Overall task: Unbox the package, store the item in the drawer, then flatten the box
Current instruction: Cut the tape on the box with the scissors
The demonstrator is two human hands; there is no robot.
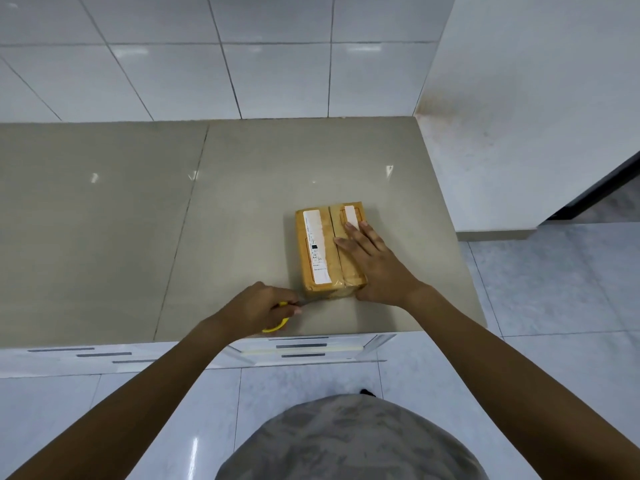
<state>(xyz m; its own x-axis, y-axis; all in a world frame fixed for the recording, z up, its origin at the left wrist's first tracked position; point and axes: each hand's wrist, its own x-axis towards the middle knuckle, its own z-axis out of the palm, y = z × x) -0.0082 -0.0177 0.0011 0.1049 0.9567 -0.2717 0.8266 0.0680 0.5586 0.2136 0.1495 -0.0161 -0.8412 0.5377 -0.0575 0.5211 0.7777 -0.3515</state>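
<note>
Two bare hands are seen over a grey desk (104,220), reaching forward from a grey patterned garment at the bottom of the view. Nearest, just under the desk's front edge, white drawer fronts (304,348) with dark handle slots are visible below the hands. The left hand (263,304) is closed around a yellow-handled cutting tool (277,325), whose dark tip is pointed at the near left corner of the box (329,251); whether tip and box touch cannot be told. The right hand (374,263) is laid flat and open on the right half of the box top, fingers spread and pointing away, pressing the package against the desk.

The box is a small brown cardboard carton wrapped in glossy clear tape, lying flat and closed just beyond the left hand and beneath the right one. A seam is seen running down the middle of its top. A white printed label (316,245) is stuck along the left half, and a smaller white strip (351,216) lies beyond the right fingertips.

Farther off, the desk is bordered by a white tiled wall (207,57), with a stained white panel (519,116) to the right.
</note>
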